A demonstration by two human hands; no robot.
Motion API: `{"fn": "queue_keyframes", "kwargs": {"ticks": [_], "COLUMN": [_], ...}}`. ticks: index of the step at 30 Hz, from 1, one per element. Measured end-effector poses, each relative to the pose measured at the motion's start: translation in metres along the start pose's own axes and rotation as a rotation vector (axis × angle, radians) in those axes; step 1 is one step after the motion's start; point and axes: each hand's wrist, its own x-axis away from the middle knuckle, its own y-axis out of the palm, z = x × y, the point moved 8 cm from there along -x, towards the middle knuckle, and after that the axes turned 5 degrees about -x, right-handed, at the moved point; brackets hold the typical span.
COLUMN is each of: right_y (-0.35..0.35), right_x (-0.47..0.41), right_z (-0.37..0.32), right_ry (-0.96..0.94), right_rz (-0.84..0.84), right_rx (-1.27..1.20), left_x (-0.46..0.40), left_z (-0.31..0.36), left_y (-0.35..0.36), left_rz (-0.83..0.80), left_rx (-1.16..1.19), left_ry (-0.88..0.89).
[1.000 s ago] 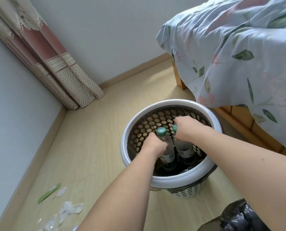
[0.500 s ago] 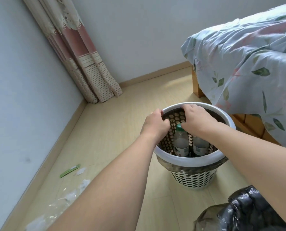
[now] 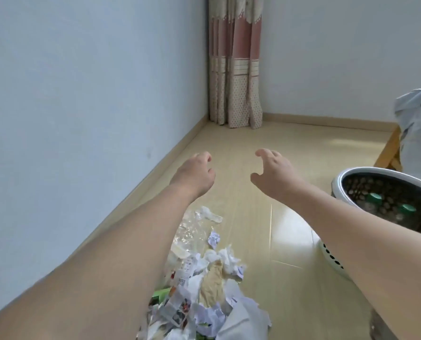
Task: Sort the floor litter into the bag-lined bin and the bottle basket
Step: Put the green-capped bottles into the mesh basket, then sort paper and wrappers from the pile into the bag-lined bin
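Both arms reach out over the wooden floor (image 3: 241,217). The left hand (image 3: 194,174) has its fingers loosely curled and holds nothing. The right hand (image 3: 273,173) is just beside it, also with bent, relaxed fingers and its thumb sticking out, and it holds nothing too. Neither hand touches anything. The bottle basket (image 3: 366,174) sits on the floor to the right of the right hand. It is round with a white rim and a wall full of little holes. Inside the basket stand two bottles, and only their tops show well: one green cap (image 3: 374,198) and, just beside it, another green cap (image 3: 406,208). The right arm hides the near part of the basket. To the left of the basket, under the left arm, lies the litter pile (image 3: 204,290). It has crumpled white paper, torn printed paper, clear plastic wrap (image 3: 192,229) and a small paper ball (image 3: 213,240). Far behind the basket a pink and cream curtain (image 3: 235,69) hangs in the corner of the room. Right behind the basket is a bed with a leafy sheet (image 3: 418,128) and a wooden leg (image 3: 390,150).
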Motion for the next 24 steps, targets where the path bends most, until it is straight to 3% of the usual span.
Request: {"fn": "queue_keyframes", "kwargs": {"ticks": [7, 10, 12, 19, 24], "right_y": [0.132, 0.183, 0.211, 0.258, 0.295], "right_x": [0.028, 0.044, 0.050, 0.048, 0.041], "right_z": [-0.120, -0.139, -0.141, -0.126, -0.109], "right_ry": [-0.090, -0.078, -0.034, 0.143, 0.215], "right_rz": [-0.241, -0.382, -0.456, -0.522, -0.536], "right_rx": [0.065, 0.133, 0.177, 0.288, 0.353], "left_x": [0.072, 0.117, 0.140, 0.142, 0.164], "left_z": [-0.207, -0.295, -0.339, -0.368, -0.348], "left_y": [-0.031, -0.011, 0.012, 0.078, 0.143], "left_rz": [-0.089, -0.123, -0.227, -0.460, -0.917], "left_rx": [-0.026, 0.024, 0.018, 0.025, 0.047], "left_ry": [-0.182, -0.328, -0.373, -0.358, -0.282]}}
